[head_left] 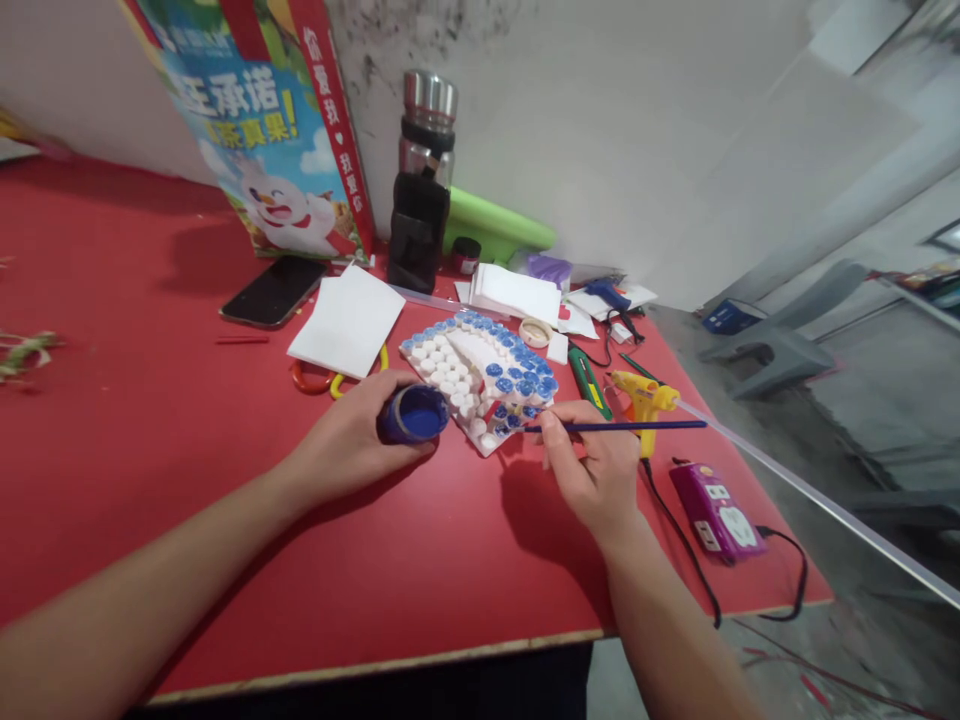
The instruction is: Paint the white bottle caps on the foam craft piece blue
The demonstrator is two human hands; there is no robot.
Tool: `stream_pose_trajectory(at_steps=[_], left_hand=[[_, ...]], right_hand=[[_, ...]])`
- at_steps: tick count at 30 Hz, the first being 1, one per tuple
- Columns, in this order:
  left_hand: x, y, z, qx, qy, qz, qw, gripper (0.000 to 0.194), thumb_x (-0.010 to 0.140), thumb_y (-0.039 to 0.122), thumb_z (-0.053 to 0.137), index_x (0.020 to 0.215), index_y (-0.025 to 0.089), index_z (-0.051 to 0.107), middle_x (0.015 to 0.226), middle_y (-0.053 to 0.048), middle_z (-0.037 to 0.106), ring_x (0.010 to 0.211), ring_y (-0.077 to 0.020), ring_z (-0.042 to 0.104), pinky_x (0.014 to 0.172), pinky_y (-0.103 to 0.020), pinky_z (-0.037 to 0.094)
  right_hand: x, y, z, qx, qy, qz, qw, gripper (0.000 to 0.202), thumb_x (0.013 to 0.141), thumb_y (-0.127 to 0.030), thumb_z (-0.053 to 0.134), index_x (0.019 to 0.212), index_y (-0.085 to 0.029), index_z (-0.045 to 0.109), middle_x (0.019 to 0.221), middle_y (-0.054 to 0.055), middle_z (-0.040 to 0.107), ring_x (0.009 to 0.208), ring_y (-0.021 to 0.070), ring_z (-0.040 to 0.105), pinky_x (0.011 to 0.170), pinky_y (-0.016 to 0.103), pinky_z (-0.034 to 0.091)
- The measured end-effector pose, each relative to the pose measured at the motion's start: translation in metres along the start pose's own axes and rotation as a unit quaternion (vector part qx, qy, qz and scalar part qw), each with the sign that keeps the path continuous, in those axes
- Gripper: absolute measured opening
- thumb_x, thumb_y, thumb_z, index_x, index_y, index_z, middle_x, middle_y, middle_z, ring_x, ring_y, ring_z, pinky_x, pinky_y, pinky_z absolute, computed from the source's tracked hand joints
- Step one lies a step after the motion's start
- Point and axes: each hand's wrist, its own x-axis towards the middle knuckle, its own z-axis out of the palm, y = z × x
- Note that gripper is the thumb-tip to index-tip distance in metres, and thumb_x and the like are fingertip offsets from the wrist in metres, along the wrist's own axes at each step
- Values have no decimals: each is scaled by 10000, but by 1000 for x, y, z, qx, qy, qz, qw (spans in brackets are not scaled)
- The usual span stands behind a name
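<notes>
My left hand [349,440] is wrapped round a small jar of blue paint [415,414], its open mouth tilted toward me. In my right hand [596,465] is a thin dark blue paintbrush [637,427], held nearly level, its tip pointing left at the craft piece. The craft piece [484,380] lies between and just beyond my hands, covered with small round pieces. Those along its far edge and right side are blue; many on the left are white. Whether the brush tip touches it cannot be made out.
Behind stand a printed bag [277,130] and a bottle [424,180]. A phone [274,291], white sheets [346,320] and scissors handles [311,378] lie left. Rightward are a green cutter [589,382], a yellow glue gun [645,400] with a long stick, and a purple power box [718,510] with cables.
</notes>
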Motion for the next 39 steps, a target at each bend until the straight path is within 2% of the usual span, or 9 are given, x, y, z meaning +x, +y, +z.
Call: stream_pose_trajectory(at_steps=[3, 8, 12, 16, 19, 25, 33, 39], left_hand=[[0, -2, 0, 0, 0, 1, 1000, 520, 804, 417, 834, 1263, 231, 675, 1234, -94, 767, 1083, -322, 739, 988, -463, 590], [0, -2, 0, -1, -3, 0, 1000, 513, 817, 410, 832, 1273, 234, 676, 1236, -92, 768, 1092, -319, 740, 987, -468, 591], [0, 0, -1, 0, -4, 1, 1000, 500, 824, 415, 821, 1269, 233, 681, 1242, -102, 769, 1108, -330, 738, 995, -486, 588], [1, -1, -2, 3, 2, 10, 1000, 502, 817, 416, 816, 1264, 235, 676, 1264, -108, 750, 1146, -341, 722, 1024, -508, 578], [2, -3, -3, -2, 8, 18, 1000, 506, 790, 440, 837, 1227, 235, 684, 1273, -109, 729, 1173, -355, 707, 1032, -516, 573], [3, -7, -3, -9, 5, 2, 1000, 517, 758, 448, 861, 1206, 247, 699, 1270, -108, 739, 1187, -371, 702, 1010, -525, 574], [0, 0, -2, -18, -9, 10, 1000, 484, 786, 381, 843, 1222, 238, 686, 1233, -92, 731, 1124, -329, 712, 991, -488, 583], [3, 1, -5, -11, -22, 19, 1000, 479, 812, 385, 837, 1239, 230, 685, 1242, -97, 729, 1126, -325, 713, 996, -480, 578]], right_hand=[[0, -1, 0, 3, 7, -7, 1000, 163, 1048, -158, 606, 911, -209, 679, 690, -23, 689, 504, 112, 629, 511, 246, 483], [2, -1, 0, -13, -9, -19, 1000, 197, 1053, -160, 601, 874, -213, 664, 635, -43, 643, 479, 109, 610, 485, 248, 445], [3, -1, -1, -7, 12, -12, 1000, 161, 1043, -148, 608, 911, -208, 679, 647, -41, 658, 488, 107, 623, 500, 237, 471], [0, -1, -4, 3, 40, -35, 999, 144, 1017, -132, 627, 913, -209, 689, 659, -33, 680, 488, 109, 612, 491, 239, 457], [-6, 1, -6, 29, 63, -8, 998, 174, 1011, -135, 631, 866, -218, 679, 630, -42, 657, 455, 105, 564, 467, 250, 418], [-16, 12, -5, 123, 97, 51, 986, 275, 1058, -156, 584, 805, -226, 667, 647, -41, 658, 451, 102, 555, 470, 256, 418], [-14, 12, -1, 123, 90, 64, 986, 264, 1069, -192, 594, 826, -217, 694, 639, -38, 654, 462, 105, 569, 484, 253, 437], [-16, 11, -2, 173, 92, 130, 972, 290, 1086, -285, 623, 815, -210, 694, 590, -44, 630, 359, 95, 503, 374, 242, 360]])
